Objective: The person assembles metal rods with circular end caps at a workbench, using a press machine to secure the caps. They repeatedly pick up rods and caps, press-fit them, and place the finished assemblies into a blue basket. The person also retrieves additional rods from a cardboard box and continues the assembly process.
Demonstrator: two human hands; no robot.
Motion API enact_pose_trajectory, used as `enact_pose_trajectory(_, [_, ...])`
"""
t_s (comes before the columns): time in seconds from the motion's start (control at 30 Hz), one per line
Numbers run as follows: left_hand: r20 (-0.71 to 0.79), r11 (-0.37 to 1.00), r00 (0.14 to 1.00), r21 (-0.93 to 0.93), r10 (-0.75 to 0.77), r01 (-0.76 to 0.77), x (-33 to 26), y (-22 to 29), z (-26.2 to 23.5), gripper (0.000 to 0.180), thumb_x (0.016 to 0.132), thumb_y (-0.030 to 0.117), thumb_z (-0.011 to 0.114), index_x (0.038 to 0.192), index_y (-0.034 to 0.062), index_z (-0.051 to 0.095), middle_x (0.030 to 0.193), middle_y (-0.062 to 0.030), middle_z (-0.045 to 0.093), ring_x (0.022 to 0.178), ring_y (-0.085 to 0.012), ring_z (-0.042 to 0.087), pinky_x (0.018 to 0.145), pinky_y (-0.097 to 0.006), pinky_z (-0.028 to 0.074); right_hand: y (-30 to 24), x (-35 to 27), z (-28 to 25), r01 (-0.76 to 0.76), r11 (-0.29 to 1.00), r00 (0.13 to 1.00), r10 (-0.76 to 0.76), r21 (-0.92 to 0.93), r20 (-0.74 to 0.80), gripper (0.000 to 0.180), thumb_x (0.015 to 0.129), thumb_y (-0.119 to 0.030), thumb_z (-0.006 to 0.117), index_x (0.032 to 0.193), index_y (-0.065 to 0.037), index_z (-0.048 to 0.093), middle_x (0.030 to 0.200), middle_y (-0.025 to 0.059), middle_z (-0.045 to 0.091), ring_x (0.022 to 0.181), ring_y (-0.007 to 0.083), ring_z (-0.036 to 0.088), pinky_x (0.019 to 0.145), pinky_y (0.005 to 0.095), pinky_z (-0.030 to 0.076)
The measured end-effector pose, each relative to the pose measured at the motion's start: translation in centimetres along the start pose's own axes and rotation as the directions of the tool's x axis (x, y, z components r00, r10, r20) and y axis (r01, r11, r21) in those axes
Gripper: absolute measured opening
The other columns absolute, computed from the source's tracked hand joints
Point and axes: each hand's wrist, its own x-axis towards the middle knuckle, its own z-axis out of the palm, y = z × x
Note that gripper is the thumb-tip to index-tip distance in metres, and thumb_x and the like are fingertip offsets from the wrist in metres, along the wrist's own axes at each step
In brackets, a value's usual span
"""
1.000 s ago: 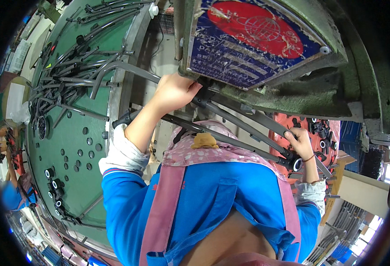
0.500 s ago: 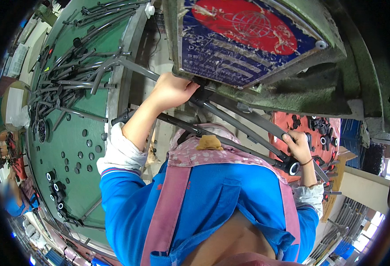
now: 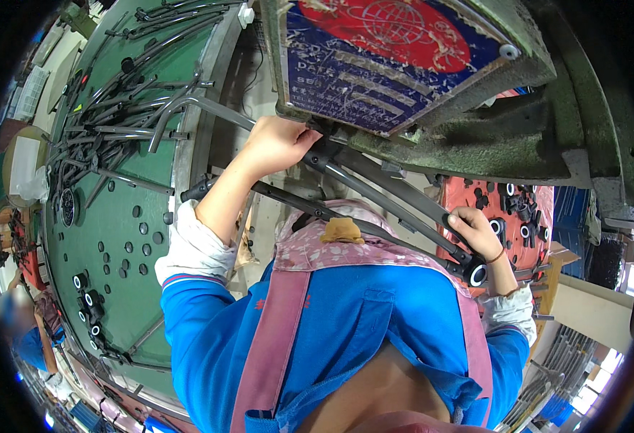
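Since a second ago very little has shifted: both hands keep their grips on the black tube frame, and only the view has crept a little, so the big machine's blue and red plate sits slightly lower and closer than before. The left hand stays closed around the frame's upper end, right under the lower edge of that plate, where the tubes meet the green machine body. The right hand stays wrapped around the frame's lower end, just above its round open tube mouth, over the near edge of the red tray of small black parts. The frame therefore spans slantwise between the two hands, held off the green tabletop, whose far edge carries a heap of dark bent tubes. By my reading, the steady grips suggest the frame is being seated or held in the machine rather than carried anywhere.
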Motion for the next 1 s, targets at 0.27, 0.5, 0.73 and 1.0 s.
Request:
enact_pose_trajectory(0.27, [-0.011,1.000,1.000,-0.013,-0.003,0.003,0.0,-0.6,0.5,0.030,0.085,0.033,0.061,0.074,0.0046,0.067,0.072,-0.0183,0.063,0.075,-0.0397,0.062,0.064,-0.046,0.048,-3.6,2.2,1.6,0.315,0.924,0.949,-0.312,-0.216,0.047,0.045,0.092,-0.019,0.059,0.133,-0.001,0.052,0.123,0.0199,0.062,0.100,0.0266,0.065,0.088,0.0338,0.049])
enact_pose_trajectory(0.5, [-0.031,0.999,0.999,0.026,0.043,-0.042,-0.4,-1.2,0.8,0.031,0.086,0.034,0.061,0.076,0.0050,0.067,0.072,-0.0181,0.062,0.075,-0.0391,0.061,0.064,-0.044,0.047,-5.3,1.2,0.6,0.271,0.922,0.959,-0.284,-0.277,-0.004,0.042,0.091,-0.020,0.060,0.128,-0.002,0.056,0.119,0.0220,0.063,0.101,0.0365,0.065,0.087,0.0366,0.051])
enact_pose_trajectory(0.73, [-0.007,0.997,1.000,0.074,-0.014,0.014,0.9,-2.1,1.1,0.033,0.085,0.037,0.061,0.075,0.0055,0.067,0.072,-0.0185,0.062,0.075,-0.0385,0.062,0.063,-0.045,0.047,-4.1,2.9,0.7,0.345,0.904,0.934,-0.357,-0.253,-0.004,0.041,0.092,-0.021,0.059,0.127,0.001,0.056,0.121,0.0230,0.062,0.109,0.0347,0.063,0.091,0.0358,0.049])
enact_pose_trajectory(1.0, [-0.089,0.986,0.984,0.080,0.154,-0.147,0.7,-4.2,3.5,0.023,0.086,0.032,0.060,0.090,0.0099,0.067,0.083,-0.0146,0.067,0.082,-0.0375,0.063,0.069,-0.046,0.049,-2.8,3.6,1.8,0.337,0.914,0.940,-0.341,-0.224,0.021,0.044,0.093,-0.022,0.059,0.130,0.002,0.054,0.087,0.0142,0.064,0.074,0.0200,0.063,0.071,0.0324,0.050])
